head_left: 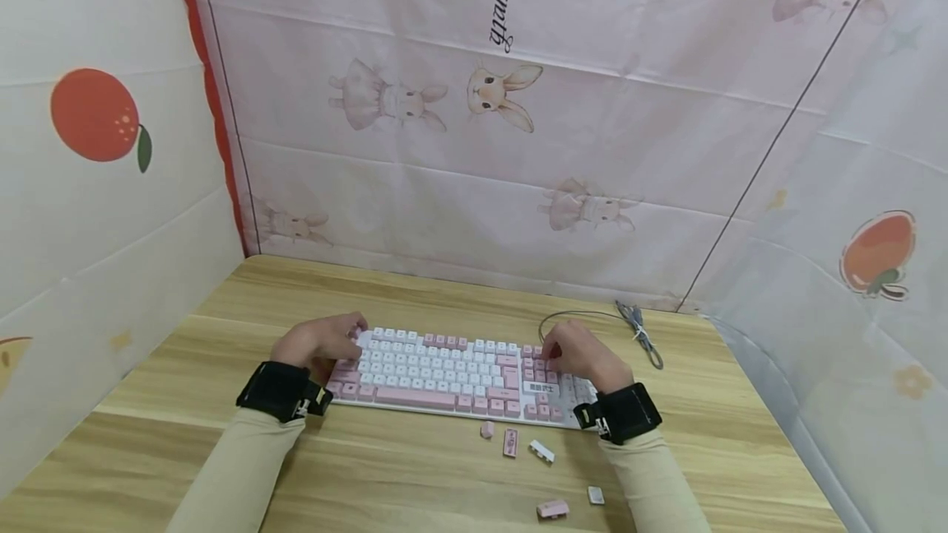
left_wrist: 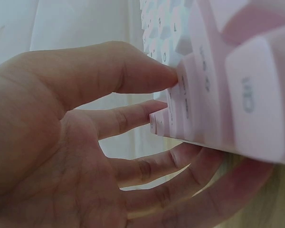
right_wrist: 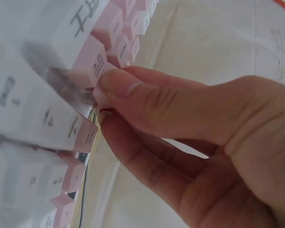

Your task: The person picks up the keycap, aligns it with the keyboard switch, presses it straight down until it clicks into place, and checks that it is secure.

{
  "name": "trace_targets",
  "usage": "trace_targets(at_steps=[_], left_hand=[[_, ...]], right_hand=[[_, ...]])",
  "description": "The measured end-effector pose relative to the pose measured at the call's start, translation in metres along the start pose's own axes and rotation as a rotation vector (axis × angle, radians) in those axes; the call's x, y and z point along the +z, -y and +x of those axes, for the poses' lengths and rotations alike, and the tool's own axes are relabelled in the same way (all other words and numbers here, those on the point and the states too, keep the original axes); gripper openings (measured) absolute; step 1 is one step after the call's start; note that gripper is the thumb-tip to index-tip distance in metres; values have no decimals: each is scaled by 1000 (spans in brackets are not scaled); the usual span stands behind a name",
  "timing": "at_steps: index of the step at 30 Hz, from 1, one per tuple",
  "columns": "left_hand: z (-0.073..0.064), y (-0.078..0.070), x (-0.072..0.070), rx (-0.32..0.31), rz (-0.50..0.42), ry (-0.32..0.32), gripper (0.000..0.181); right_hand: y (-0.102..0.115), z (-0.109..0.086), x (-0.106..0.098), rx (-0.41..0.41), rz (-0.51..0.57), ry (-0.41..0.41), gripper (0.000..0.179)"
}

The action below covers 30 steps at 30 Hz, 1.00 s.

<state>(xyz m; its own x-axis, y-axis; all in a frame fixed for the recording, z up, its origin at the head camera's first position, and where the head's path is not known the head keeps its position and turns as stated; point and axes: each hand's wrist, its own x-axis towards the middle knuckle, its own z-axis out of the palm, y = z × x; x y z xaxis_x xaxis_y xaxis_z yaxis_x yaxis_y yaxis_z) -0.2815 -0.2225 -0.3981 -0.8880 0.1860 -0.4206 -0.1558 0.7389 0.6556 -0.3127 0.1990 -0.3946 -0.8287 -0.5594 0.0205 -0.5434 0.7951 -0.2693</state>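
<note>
A white and pink keyboard (head_left: pixel 437 368) lies on the wooden table. My left hand (head_left: pixel 318 344) grips its left end. In the left wrist view the thumb (left_wrist: pixel 156 78) of that hand rests on the pink keys at the edge, while the other fingers reach along and under the side. Over the keyboard's right part, my right hand (head_left: pixel 581 354) pinches a pink keycap (right_wrist: pixel 102 92) between thumb and fingertips, beside the navigation keys. Close to it in the right wrist view is a gap in the key rows. Whether the pinched keycap is fully off its switch is hard to tell.
Several loose keycaps lie in front of the keyboard, among them a pink one (head_left: pixel 511 442), a long white one (head_left: pixel 541 451) and another pink one (head_left: pixel 552 509). A bundled grey cable (head_left: pixel 638 331) lies behind at the right. Printed cloth (head_left: pixel 444 212) hangs around the table.
</note>
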Motion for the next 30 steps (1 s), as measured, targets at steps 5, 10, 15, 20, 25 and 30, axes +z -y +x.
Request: trace_targets(at_steps=[5,10,15,20,25,30], left_hand=[[0,-1,1,-3,3,-6,57],[0,-1,1,-6,9,-8,56],[0,0,1,-15,0,-8,56],[1,1,1,-16,-7,-9,56],[2,1,1,-12,3,-12,56],[2,1,2,-9,6,-12,56]], right_hand=[[0,0,1,9,6,-3,13],[1,0,1,0,16,-6,13],[2,0,-2,3,22,1,13],[2,0,-2,19,32,4,14],[2,-1,-1,19,38,4,15],[2,-1,-1,16,43,7,15]])
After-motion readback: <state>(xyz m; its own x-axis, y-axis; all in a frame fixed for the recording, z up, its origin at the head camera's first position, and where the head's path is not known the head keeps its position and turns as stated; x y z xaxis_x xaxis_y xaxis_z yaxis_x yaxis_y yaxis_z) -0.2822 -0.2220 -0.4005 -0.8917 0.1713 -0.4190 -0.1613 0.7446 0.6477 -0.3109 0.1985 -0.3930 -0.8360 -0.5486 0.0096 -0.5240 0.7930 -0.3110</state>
